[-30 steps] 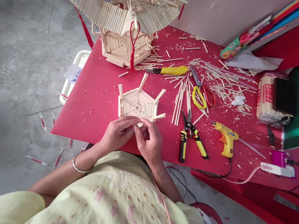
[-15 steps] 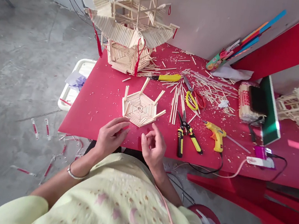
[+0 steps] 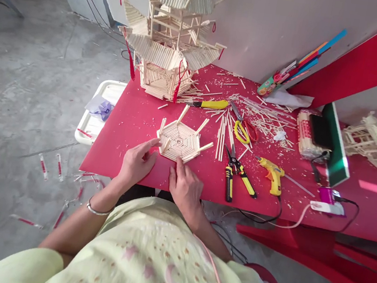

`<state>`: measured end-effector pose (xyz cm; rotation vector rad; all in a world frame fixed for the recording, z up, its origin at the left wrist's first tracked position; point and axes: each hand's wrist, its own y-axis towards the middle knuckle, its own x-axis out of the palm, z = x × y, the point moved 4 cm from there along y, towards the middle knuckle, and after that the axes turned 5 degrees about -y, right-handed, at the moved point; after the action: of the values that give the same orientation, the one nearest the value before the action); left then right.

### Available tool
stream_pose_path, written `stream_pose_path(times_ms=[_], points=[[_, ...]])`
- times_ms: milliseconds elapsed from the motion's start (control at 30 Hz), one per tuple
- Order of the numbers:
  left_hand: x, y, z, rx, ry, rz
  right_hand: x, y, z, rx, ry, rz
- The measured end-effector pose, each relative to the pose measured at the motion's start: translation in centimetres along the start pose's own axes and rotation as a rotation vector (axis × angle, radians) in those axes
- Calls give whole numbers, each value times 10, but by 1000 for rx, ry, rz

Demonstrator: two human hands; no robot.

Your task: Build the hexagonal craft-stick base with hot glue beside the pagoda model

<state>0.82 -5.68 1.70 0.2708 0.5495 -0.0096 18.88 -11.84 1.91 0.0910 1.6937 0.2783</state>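
A hexagonal base of thin wooden sticks [image 3: 180,141], with short paired posts rising from its corners, lies on the red tabletop in front of me. My left hand [image 3: 137,162] is at its near left corner, index fingertip at the rim and thumb apart. At the near edge, my right hand [image 3: 186,184] has its index finger stretched to the rim, while its other fingers curve underneath, partly hidden. Neither hand visibly grips anything. Behind the base stands a tiered stick pagoda [image 3: 173,56] hung with red tassels.
A yellow utility knife [image 3: 214,104], scissors [image 3: 242,131], black-yellow cutters [image 3: 239,173] and a corded yellow glue gun [image 3: 272,173] lie to the right among loose sticks [image 3: 222,135]. Further right are a power strip [image 3: 327,207] and a phone [image 3: 321,131]. A white tray [image 3: 87,119] is at the left.
The base is turned slightly. My left fingertips have come to its left corner, and my right hand has moved left, its index finger reaching the near rim. The whole view has shifted slightly.
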Motion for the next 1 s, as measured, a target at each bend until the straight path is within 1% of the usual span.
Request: stream_pose_path(times_ms=[133,267,467,633,800,1000], points=[[4,-7,7,51,-86,-10,-1,-1,10,14,42,49],[12,-10,14,90,-82,-14,-3,1,15,16,136,72],[25,-10,20,99,-72,-41,-1,12,13,30,295,58],[29,-10,20,121,-75,-26,3,18,12,18,351,88],[27,-7,23,129,-136,-82,8,20,12,16,358,87],[29,-5,24,107,-199,-162,8,20,14,11,361,41]])
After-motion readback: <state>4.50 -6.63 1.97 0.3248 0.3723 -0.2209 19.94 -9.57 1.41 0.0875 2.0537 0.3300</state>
